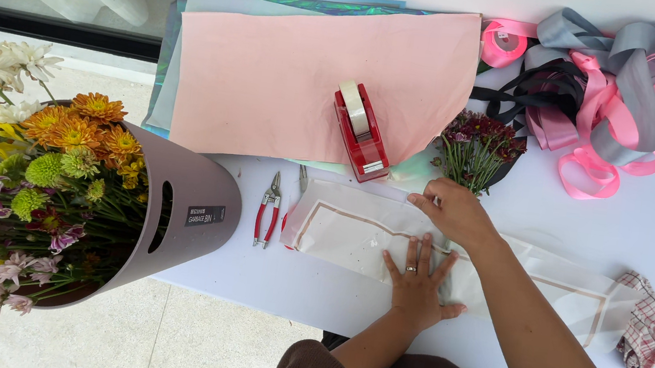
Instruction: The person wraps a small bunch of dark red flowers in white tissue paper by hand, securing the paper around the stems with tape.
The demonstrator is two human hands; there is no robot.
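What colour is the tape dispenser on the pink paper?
Red, seen in the head view: tape dispenser.

A red tape dispenser (361, 132) sits on pink paper (291, 78). Red-handled pliers (267, 210) lie beside a bin (188, 216) of flowers (26, 170). Ribbons (609, 95) are piled nearby.
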